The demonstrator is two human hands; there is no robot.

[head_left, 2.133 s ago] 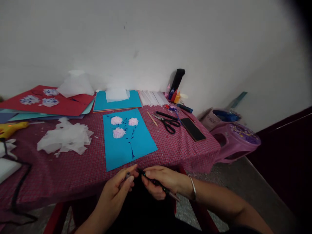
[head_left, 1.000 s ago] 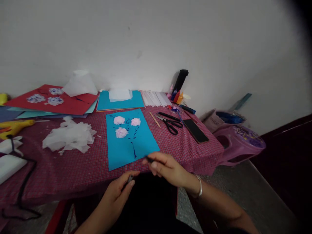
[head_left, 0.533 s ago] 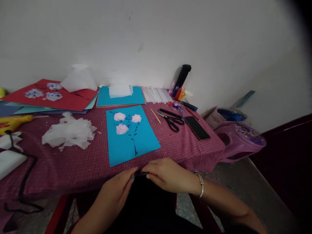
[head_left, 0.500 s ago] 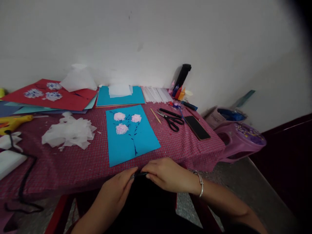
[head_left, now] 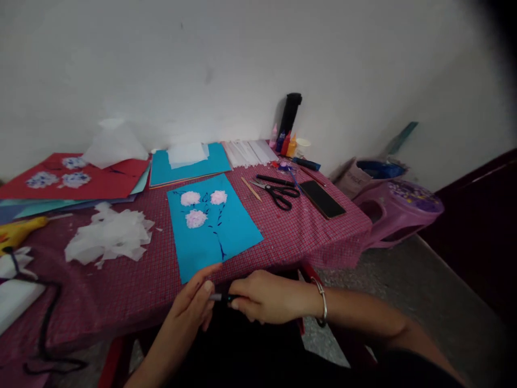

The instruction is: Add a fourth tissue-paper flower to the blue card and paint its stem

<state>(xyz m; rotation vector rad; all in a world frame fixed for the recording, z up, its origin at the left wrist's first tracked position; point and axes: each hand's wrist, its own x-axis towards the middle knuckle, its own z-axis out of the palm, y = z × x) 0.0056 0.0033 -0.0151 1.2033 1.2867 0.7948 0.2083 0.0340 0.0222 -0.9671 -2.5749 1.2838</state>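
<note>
Pen (head_left: 226,297) at 7 o'clock of the view, held about level between both hands, in front of the near edge of the tabletop (head_left: 315,242). Right hand (head_left: 264,296): fingers closed on the dark section; bangle (head_left: 322,302) at the wrist. Left hand (head_left: 191,304): thumb and fingers pinching the grey end, index finger extended. View dim here; grey piece may be a cap, cannot be sure.

Clock bearings from the pen: blue sheet (head_left: 238,231) at 12, bearing three pale pink flowers (head_left: 196,219); scissors (head_left: 278,195) at 1, beside a wooden stick (head_left: 251,188); phone (head_left: 323,199) between 1 and 2; white paper scraps (head_left: 109,234) at 10, red sheet (head_left: 100,183) beyond them.
</note>
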